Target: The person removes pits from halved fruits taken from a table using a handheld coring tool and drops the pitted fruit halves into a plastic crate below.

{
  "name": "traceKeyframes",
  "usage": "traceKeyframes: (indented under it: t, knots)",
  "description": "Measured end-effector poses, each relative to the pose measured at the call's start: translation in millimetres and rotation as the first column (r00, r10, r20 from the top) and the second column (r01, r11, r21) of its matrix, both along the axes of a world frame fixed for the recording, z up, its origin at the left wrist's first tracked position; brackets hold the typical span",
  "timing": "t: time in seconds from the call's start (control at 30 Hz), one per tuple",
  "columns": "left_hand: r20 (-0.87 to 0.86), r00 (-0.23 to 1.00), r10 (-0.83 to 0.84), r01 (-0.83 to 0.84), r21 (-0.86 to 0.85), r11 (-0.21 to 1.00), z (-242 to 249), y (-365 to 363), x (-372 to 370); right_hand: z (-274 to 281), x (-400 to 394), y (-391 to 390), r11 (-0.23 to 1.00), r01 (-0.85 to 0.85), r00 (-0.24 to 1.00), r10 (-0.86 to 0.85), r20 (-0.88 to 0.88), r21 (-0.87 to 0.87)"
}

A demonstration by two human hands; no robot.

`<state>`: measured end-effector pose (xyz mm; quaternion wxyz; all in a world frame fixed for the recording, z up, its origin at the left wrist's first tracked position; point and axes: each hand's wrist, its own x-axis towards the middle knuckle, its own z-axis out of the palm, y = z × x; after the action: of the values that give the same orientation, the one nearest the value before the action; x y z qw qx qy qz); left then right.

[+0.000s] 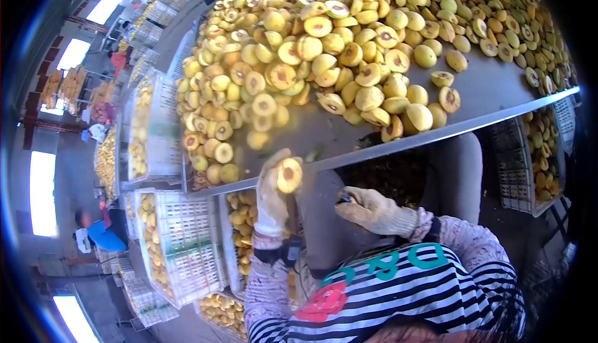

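My left hand (271, 195), in a pale work glove, is closed around a yellow peach half (289, 175) just below the table edge. The cut face with its brown centre points up toward me. My right hand (372, 211), gloved too, is closed above my lap on a small dark tool (344, 198). Only its tip shows past the fingers, so its exact kind is hidden. In front of both hands, a large heap of halved peaches (369, 98) covers much of the metal table (476, 81), some cut side up and others skin side up.
The table's raised metal rim (398, 145) runs between me and the heap. White plastic crates (190, 243) of peaches stand at the left, and another crate (516, 168) is at the right. Farther left, a person in blue (107, 236) is near more crates.
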<state>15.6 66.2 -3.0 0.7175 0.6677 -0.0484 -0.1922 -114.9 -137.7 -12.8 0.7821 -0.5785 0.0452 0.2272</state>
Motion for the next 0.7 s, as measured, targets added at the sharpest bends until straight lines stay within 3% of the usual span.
traceKeyframes:
  t: [0.1, 0.17, 0.27, 0.37, 0.43, 0.57, 0.6, 0.7]
  knots:
    - [-0.075, 0.996, 0.042, -0.044, -0.026, 0.999, 1, -44, -46, 1, 7, 12, 0.997, 0.028, 0.999, -0.031, -0.039, -0.065]
    - [0.094, 0.991, 0.099, -0.097, -0.025, 0.995, -6, -66, -63, -1, 7, 11, 0.993, 0.064, 0.997, -0.067, -0.035, -0.095]
    - [0.076, 0.985, 0.152, -0.15, -0.04, 0.988, -10, -81, -67, -5, 3, 9, 0.989, 0.09, 0.995, -0.094, -0.035, -0.118]
    - [0.028, 0.994, 0.107, -0.105, -0.075, 0.992, -16, -79, -59, -24, -1, 16, 0.989, 0.135, 0.984, -0.126, 0.128, -0.061]
    - [-0.064, 0.996, 0.065, -0.075, -0.165, 0.983, -17, -70, -52, -27, 0, 15, 0.998, 0.063, 0.988, -0.059, 0.14, -0.024]
    - [-0.121, 0.99, 0.068, -0.081, -0.108, 0.991, -3, -65, -51, -31, 6, 14, 0.997, -0.019, 0.99, 0.029, 0.141, -0.071]
    - [-0.055, 0.995, 0.086, -0.093, -0.149, 0.984, -4, -66, -53, -34, 6, 14, 0.995, -0.032, 0.988, 0.045, 0.145, -0.092]
    - [0.139, 0.984, 0.108, -0.077, -0.215, 0.974, -11, -72, -59, -31, 1, 25, 0.986, 0.134, 0.953, -0.155, 0.261, 0.095]
